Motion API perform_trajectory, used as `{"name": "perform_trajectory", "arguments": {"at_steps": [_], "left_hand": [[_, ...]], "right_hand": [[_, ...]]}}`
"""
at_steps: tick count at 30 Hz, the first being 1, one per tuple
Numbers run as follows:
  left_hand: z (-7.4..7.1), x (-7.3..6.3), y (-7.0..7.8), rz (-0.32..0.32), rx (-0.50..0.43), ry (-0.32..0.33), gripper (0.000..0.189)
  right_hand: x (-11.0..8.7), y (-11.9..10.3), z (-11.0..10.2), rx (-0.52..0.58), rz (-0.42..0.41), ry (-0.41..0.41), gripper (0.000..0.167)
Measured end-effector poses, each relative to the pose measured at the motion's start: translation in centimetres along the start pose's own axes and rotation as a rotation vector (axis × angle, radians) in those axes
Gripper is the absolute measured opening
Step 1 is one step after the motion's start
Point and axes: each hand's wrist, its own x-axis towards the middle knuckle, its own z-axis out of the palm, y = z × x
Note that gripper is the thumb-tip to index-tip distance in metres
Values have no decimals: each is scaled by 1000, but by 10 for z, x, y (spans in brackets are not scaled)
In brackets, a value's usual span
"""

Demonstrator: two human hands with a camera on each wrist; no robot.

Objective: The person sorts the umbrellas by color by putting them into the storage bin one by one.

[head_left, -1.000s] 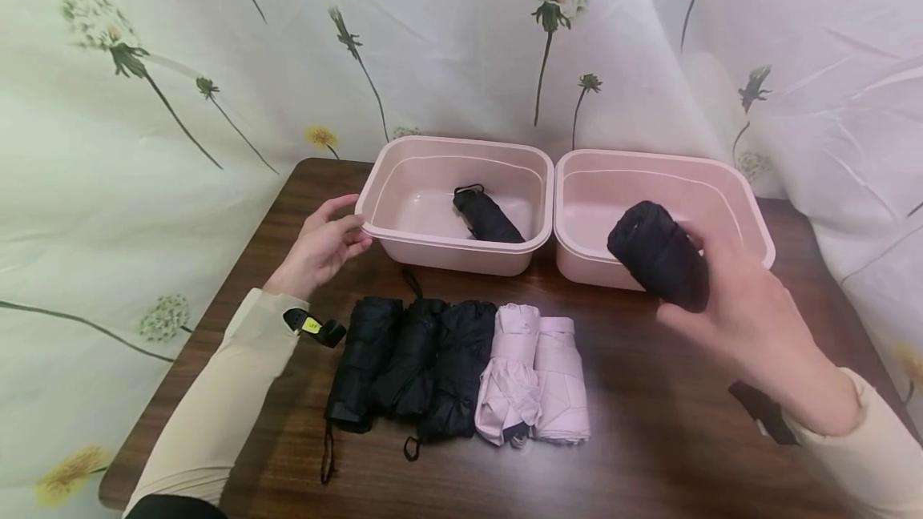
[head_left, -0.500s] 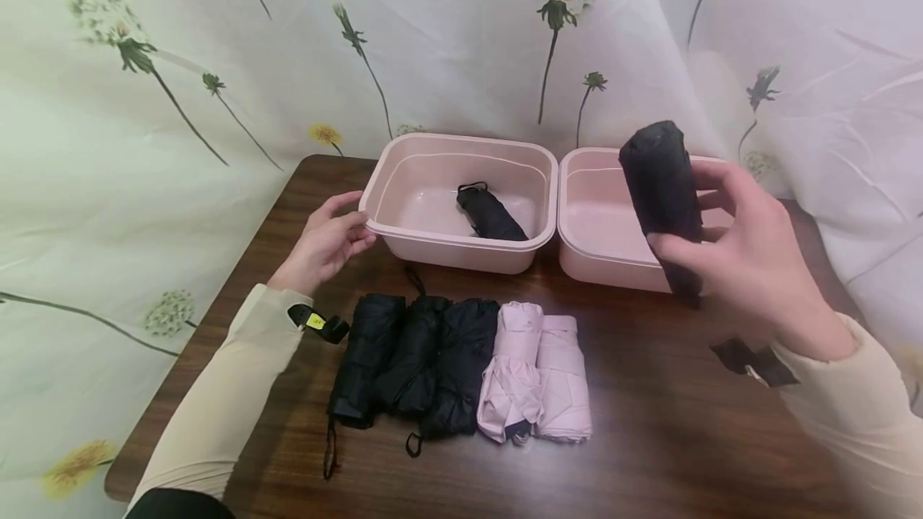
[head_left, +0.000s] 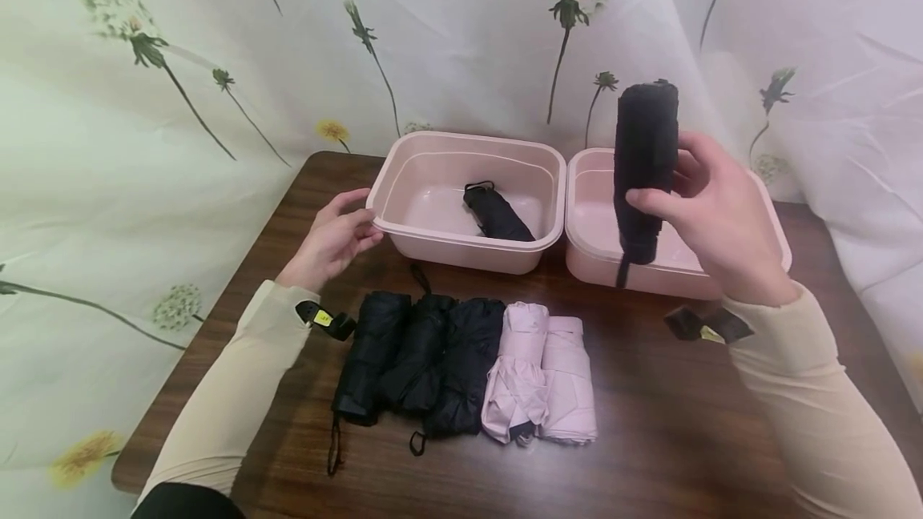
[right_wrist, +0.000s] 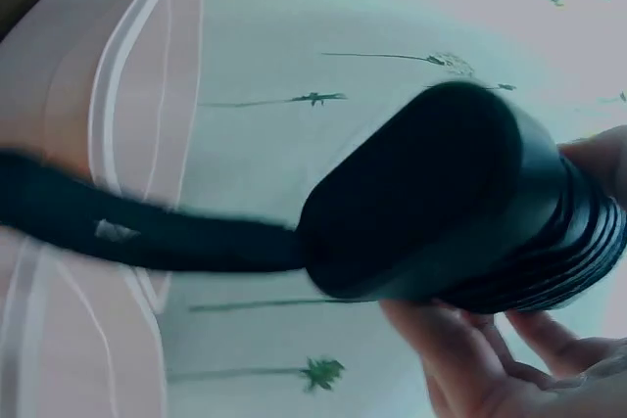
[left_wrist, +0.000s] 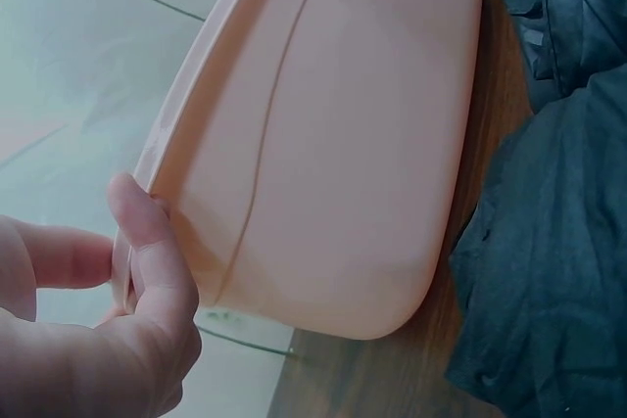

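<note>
My right hand (head_left: 721, 207) grips a folded black umbrella (head_left: 645, 142) and holds it upright, overlapping the right pink basin (head_left: 598, 267) in the head view. In the right wrist view, the umbrella's oval handle end (right_wrist: 421, 193) faces the camera and a black wrist strap (right_wrist: 216, 240) hangs from it. With thumb and fingers, my left hand (head_left: 332, 239) pinches the rim at the left corner of the left pink basin (head_left: 461, 255). Inside that basin lies another folded black umbrella (head_left: 497, 213) with a strap loop.
In front of the basins, a row on the brown wooden table (head_left: 663, 439) holds three black folded umbrellas (head_left: 469, 367), then a pink one with loose folds (head_left: 515, 371) and a neater pink one (head_left: 568, 379). A dandelion-print cloth (head_left: 461, 38) hangs behind.
My right hand has lifted the black umbrella and turned it from tilted to upright, moving slightly left. My left hand keeps its hold on the basin's rim.
</note>
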Motion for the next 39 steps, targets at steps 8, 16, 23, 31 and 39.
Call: {"name": "perform_trajectory", "arguments": {"at_steps": [8,16,23,31,39], "left_hand": [[0,2,-1,-3,-15,-8,54],[0,2,-2,3,-3,-5,54],[0,1,-2,4,-8,-1,53],[0,2,-3,4,-23,6,53],[0,1,-2,2,-14,8,54]], "right_hand": [[24,4,25,571,-32,-100,47],[44,10,54,815,-47,-99,47],[54,9,75,717,-12,-132,46],[61,8,99,537,-50,-165,51],[64,7,117,336,-125,-191,60]]}}
